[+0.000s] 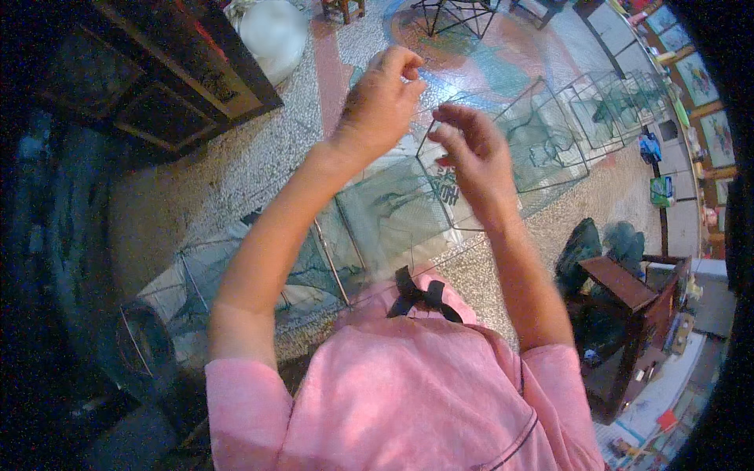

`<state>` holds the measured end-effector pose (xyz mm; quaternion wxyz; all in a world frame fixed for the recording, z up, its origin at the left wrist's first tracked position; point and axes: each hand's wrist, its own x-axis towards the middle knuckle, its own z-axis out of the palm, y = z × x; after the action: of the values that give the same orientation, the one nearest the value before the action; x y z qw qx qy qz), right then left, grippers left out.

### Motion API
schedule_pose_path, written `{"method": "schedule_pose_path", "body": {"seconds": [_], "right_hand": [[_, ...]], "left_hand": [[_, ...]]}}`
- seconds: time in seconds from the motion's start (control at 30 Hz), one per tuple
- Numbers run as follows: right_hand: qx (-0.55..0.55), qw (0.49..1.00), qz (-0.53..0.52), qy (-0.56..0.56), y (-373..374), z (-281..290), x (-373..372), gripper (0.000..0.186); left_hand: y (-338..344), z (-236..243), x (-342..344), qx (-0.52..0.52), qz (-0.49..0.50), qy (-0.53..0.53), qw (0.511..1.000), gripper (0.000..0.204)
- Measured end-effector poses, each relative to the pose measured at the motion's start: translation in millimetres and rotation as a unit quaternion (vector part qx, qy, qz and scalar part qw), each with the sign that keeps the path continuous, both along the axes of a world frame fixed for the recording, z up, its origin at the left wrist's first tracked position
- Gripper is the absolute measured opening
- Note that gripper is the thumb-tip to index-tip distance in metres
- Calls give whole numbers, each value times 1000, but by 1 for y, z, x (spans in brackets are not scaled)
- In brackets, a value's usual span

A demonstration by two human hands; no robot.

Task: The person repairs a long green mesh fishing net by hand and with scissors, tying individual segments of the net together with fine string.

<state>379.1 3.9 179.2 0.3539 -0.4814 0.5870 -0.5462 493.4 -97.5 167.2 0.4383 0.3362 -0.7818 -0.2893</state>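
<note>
A long folding green mesh trap with square wire frames (385, 204) stretches diagonally beneath my arms. My left hand (381, 98) is raised above it near the top centre, fingers curled in a pinch; whatever they may hold is too small to make out. My right hand (475, 157) hovers just right of it over a frame, fingers half bent and apart, with nothing visible held. My pink shirt (400, 385) and black straps (424, 298) show at the bottom.
A dark wooden cabinet (196, 71) stands upper left beside a white round object (271, 35). A small stool (342, 9) is at the top. At right are a brown wooden chair (628, 290), dark green bundled material (581, 243) and shelves with framed pictures (695, 78). The floor is patterned pebbled stone (204, 180).
</note>
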Motion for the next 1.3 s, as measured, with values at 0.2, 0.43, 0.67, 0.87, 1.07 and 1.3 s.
{"method": "schedule_pose_path", "body": {"seconds": [0.2, 0.43, 0.67, 0.87, 1.07, 1.3], "right_hand": [[39, 822, 375, 427, -54, -1, -17, 24], [-13, 488, 599, 635, -72, -84, 18, 32], [-210, 396, 629, 636, -66, -123, 34, 20], [-388, 436, 559, 589, -67, -95, 38, 14], [-396, 490, 526, 572, -68, -84, 35, 14], [-415, 485, 540, 548, -68, -71, 32, 16]], "left_hand": [[78, 45, 73, 230, 6, 134, 964, 11], [216, 37, 84, 321, -32, 87, 943, 12], [253, -21, -7, 362, -75, 109, 923, 9], [248, -76, -40, 475, 103, 128, 864, 9], [201, -167, -37, 269, 367, 216, 864, 22], [142, -114, -24, 78, 544, -89, 831, 38]]}}
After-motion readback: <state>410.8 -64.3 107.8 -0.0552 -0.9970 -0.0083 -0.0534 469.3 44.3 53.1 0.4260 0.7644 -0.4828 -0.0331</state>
